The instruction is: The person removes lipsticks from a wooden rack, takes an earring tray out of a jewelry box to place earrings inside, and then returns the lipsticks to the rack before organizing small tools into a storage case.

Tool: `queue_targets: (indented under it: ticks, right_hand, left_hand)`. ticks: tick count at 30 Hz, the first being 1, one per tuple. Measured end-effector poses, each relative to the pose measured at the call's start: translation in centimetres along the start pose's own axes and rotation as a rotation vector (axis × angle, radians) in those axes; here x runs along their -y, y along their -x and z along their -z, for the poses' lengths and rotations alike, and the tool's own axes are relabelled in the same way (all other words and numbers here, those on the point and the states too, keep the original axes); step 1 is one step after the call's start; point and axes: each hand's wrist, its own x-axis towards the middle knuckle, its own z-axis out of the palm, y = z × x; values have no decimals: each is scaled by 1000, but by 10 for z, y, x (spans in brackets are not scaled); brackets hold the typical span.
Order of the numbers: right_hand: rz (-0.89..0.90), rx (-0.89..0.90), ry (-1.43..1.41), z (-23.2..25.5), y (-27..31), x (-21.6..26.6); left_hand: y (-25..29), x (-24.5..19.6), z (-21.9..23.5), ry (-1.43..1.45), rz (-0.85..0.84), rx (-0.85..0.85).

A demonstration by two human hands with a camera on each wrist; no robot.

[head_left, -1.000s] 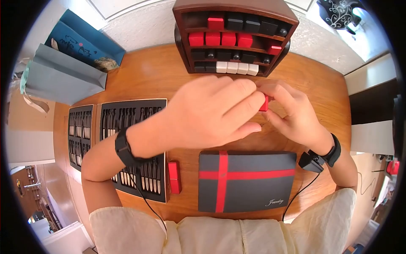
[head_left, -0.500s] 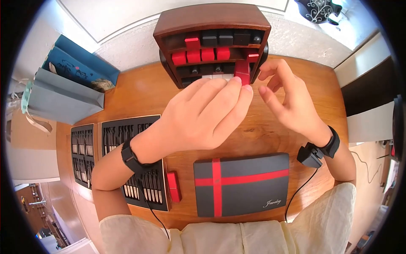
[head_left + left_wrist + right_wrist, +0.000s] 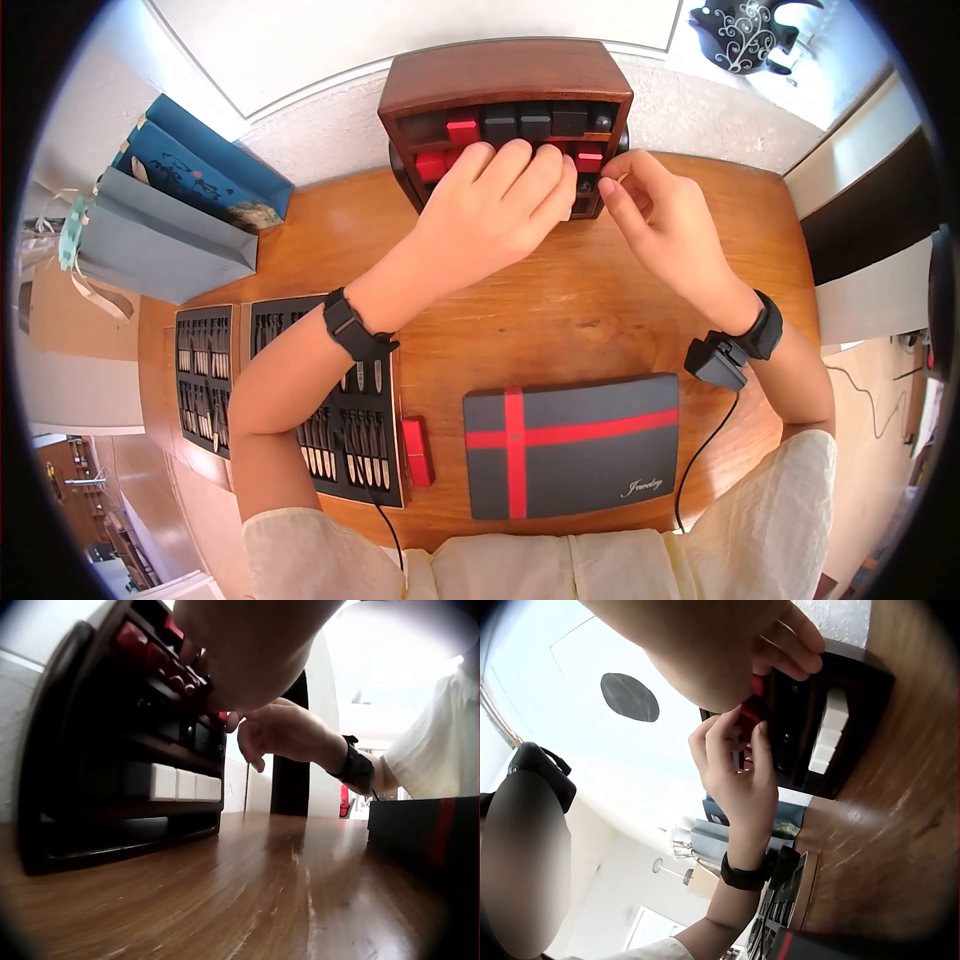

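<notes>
At the dark wooden shelf [image 3: 505,75], my left hand [image 3: 495,212] reaches into the red row and covers part of it. The right wrist view shows its thumb and fingers pinching a red box [image 3: 751,718] at the shelf front; how far in the box sits is hard to tell. My right hand [image 3: 672,222] hovers by the shelf's right side with loosely bent fingers, close to a red box [image 3: 588,161], and nothing shows in its grasp. White boxes [image 3: 186,784] line the bottom row, and black boxes [image 3: 535,121] stand in the top row beside a red one [image 3: 463,131].
A grey box with red ribbon [image 3: 570,490] lies near the front edge. Cutlery-like pieces fill black trays [image 3: 402,480] at left, beside a small red case [image 3: 417,452]. Blue and grey paper bags [image 3: 165,240] stand at the back left.
My left hand has moved forward to the shelf with the red box that both hands were at earlier. My right hand let go of it and moved up beside the shelf.
</notes>
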Motion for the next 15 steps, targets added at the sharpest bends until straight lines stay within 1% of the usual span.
queue_targets:
  ticks: [2, 6, 8, 12, 14, 15]
  right_hand:
    - [19, -41, 159, -1, -6, -3]
    - [37, -63, 217, -3, -15, -8]
    - [86, -80, 303, -3, -16, -9]
    - [89, -94, 317, -4, -16, -10]
    - [78, -79, 308, -3, -16, -10]
    - [78, -79, 307, -3, -17, -10]
  left_hand:
    - [0, 0, -6, -63, 41, 29]
    - [-2, -4, -9, -80, 67, 13]
    - [-2, -4, -9, -70, 66, -1]
    - [-4, -4, -9, -99, 52, -7]
    - [-5, 0, -7, -116, 15, -77]
    - [-4, 2, -1, -117, 15, -75]
